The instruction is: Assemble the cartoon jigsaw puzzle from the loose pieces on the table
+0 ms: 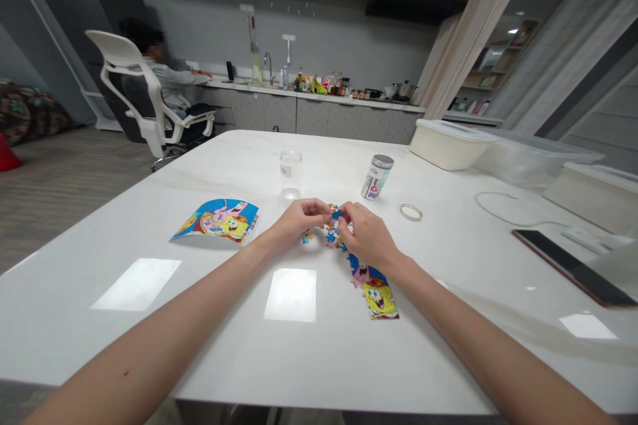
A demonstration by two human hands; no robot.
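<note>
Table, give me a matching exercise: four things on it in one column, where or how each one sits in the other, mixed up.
1. Puzzle strip
2. Picture sheet
3. Printed jar
4. Loose lid

A. Upright and capped
B. Furthest right of the four
C. Closest to the wearer
D. Furthest left, slightly curled

Pairs: 1-C, 2-D, 3-A, 4-B.

And here the left hand (305, 218) and right hand (367, 234) pinch a small blue puzzle piece (336, 213) between their fingertips, loose pieces (333, 237) just below the fingers, the joined puzzle section (375, 289) nearer the wearer, the clear jar (291, 174) just beyond them!
</note>
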